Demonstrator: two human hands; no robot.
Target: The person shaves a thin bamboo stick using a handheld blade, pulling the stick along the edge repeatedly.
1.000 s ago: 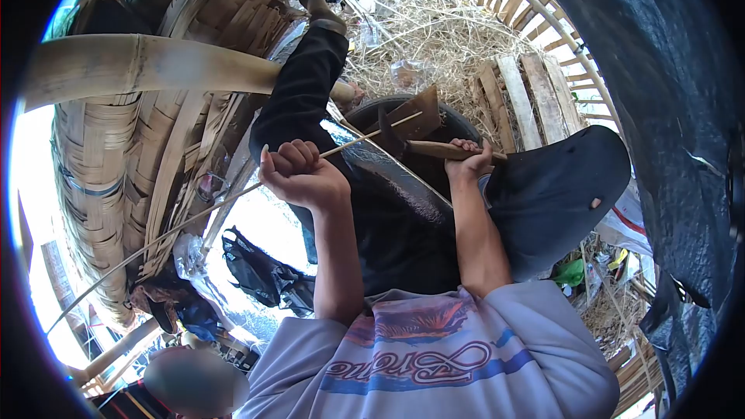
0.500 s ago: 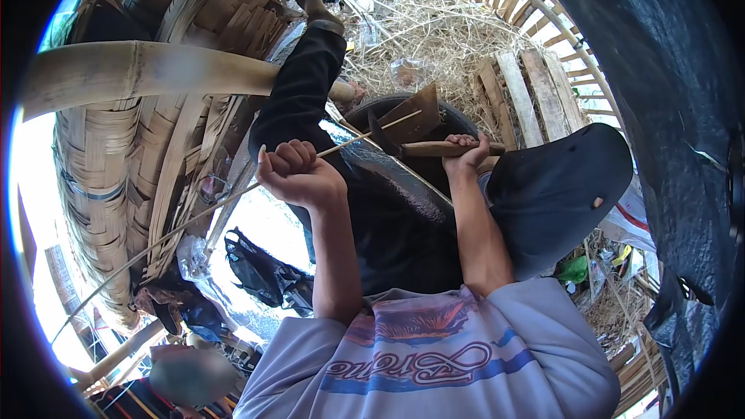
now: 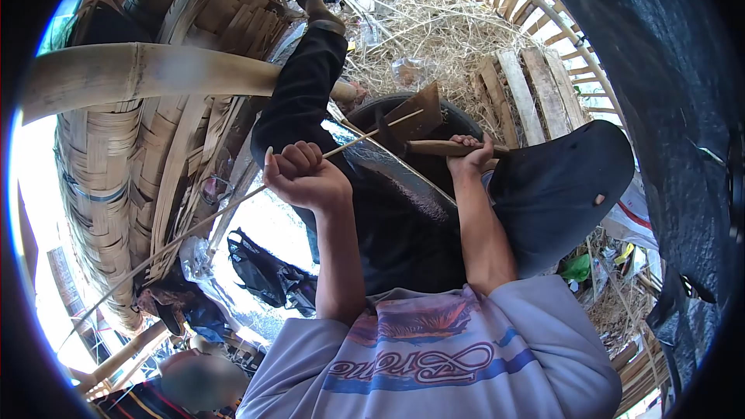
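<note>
My left hand (image 3: 308, 174) is closed around a long thin bamboo strip (image 3: 233, 203), which runs from the lower left up to the middle. My right hand (image 3: 470, 153) grips the wooden handle of a knife (image 3: 431, 147); its dark blade lies across the strip near the strip's upper end. Behind the blade stands a flat brown board (image 3: 423, 112), partly inside a round black tub (image 3: 463, 122). Both hands are above my lap, the right one close to my bent knee. The blade's exact contact with the strip is hard to make out.
A thick bamboo pole (image 3: 155, 71) crosses at left, before woven bamboo baskets (image 3: 105, 209). Dry shavings (image 3: 442, 27) cover the ground ahead, beside wooden slats (image 3: 535, 93). Dark plastic sheeting (image 3: 660, 109) hangs at right. Another person (image 3: 147, 402) is at lower left.
My left hand and the strip have shifted slightly to the right. My right hand, still on the knife, has hardly moved. The person at lower left has moved a little to the right.
</note>
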